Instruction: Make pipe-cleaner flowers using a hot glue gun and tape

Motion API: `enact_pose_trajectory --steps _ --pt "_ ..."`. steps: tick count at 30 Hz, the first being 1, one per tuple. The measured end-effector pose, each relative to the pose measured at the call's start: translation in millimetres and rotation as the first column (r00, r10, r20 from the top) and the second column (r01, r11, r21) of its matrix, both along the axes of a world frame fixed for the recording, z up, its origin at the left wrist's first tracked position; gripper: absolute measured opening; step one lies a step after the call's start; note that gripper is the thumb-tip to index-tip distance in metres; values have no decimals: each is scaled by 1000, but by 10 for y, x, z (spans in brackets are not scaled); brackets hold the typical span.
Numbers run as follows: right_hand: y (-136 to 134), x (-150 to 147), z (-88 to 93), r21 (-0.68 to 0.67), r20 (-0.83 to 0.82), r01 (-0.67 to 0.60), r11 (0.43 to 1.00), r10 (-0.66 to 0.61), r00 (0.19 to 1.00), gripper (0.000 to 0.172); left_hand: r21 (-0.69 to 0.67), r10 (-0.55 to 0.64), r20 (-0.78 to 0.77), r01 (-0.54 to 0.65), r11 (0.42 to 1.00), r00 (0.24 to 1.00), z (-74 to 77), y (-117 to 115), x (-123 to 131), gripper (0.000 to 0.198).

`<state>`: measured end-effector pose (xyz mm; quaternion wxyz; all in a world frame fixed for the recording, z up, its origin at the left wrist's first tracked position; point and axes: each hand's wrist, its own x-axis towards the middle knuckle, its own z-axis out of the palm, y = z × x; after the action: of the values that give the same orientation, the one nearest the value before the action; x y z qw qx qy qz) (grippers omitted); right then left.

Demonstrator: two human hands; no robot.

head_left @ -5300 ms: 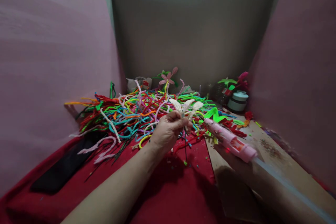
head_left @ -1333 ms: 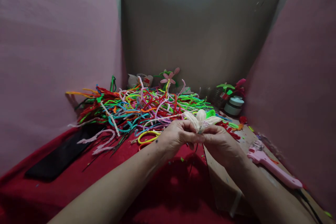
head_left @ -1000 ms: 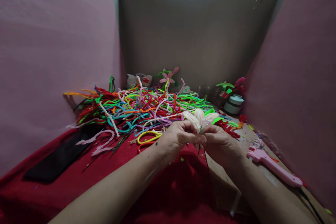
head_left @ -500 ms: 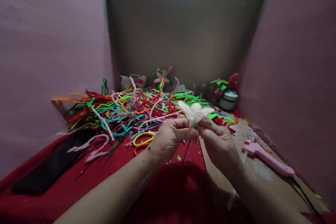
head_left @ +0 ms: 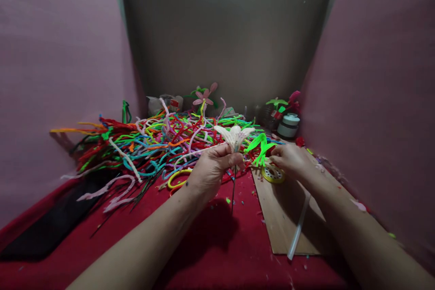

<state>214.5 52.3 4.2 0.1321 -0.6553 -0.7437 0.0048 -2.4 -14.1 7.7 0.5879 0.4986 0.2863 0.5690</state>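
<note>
A white fuzzy pipe-cleaner flower [head_left: 235, 137] is pinched at its base between the thumb and fingers of my left hand [head_left: 212, 165]. Its thin dark wire stem [head_left: 233, 195] hangs straight down below the fingers. To the right, my right hand [head_left: 290, 159] is closed on bright green pipe-cleaner leaves [head_left: 261, 148], raised beside the flower and not touching it. Just beneath them lies a yellow-rimmed spool [head_left: 273, 175] with holes in its face. The tips of my right fingers are partly hidden.
A tangled heap of coloured pipe cleaners [head_left: 149, 140] fills the back left. Yellow-handled scissors [head_left: 178, 179] sit by my left wrist. A black flat object [head_left: 50, 222] lies at left. A clear glue stick [head_left: 299, 226] rests on the wooden board [head_left: 278, 231]. A lidded jar [head_left: 288, 125] stands behind.
My right hand has let go of the flower, moved right and picked up the green leaves. My left hand still holds the flower, slightly further left. The view has shifted a little.
</note>
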Motion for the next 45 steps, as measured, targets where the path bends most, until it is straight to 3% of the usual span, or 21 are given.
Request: enact_pose_trajectory --steps 7,12,18,21,23,25,27,30,32,34,37,41,45 --pt "23 -60 -148 25 93 -9 1000 7 996 27 -15 -12 -17 11 1000 1000 -39 35 -10 14" --pt "-46 -99 -198 38 184 -27 999 19 983 18 -7 -28 -26 28 1000 999 -47 42 -8 13" --pt "-98 -82 -107 222 201 35 974 -80 976 28 -12 -16 -12 16 1000 1000 -48 50 -12 12" --pt "-127 -17 -42 276 88 -27 961 3 996 24 -28 -17 3 17 999 1000 -65 58 -11 10" --pt "-161 6 -13 400 -157 -15 916 84 984 24 -41 -17 21 18 999 1000 -67 59 -9 11" --pt "-210 2 13 521 -435 62 851 202 877 23 -60 -17 44 20 998 999 -58 56 -4 12" --pt "-268 -26 42 475 -694 89 876 310 650 18 -84 -11 69 17 996 998 -42 50 6 12" --pt "-356 -95 77 236 -952 -122 964 254 171 14 -120 -16 92 27 992 996 -25 40 37 15" --pt "-412 -150 87 164 -986 -275 947 163 -26 13 -136 -37 94 50 989 995 -27 30 65 18" --pt "-463 -207 85 142 -989 -367 920 115 -95 13 -159 -80 94 94 983 992 -37 12 93 20" --pt "-510 -284 62 151 -987 -425 892 116 -109 14 -213 -189 123 212 954 974 -61 -26 117 24" --pt "-511 -340 4 189 -982 -422 887 159 -105 14 -236 -317 118 337 911 941 -99 -69 115 30" --pt "-501 -363 -61 270 -963 -391 880 245 -113 14 -240 -369 97 382 893 924 -127 -84 133 31"
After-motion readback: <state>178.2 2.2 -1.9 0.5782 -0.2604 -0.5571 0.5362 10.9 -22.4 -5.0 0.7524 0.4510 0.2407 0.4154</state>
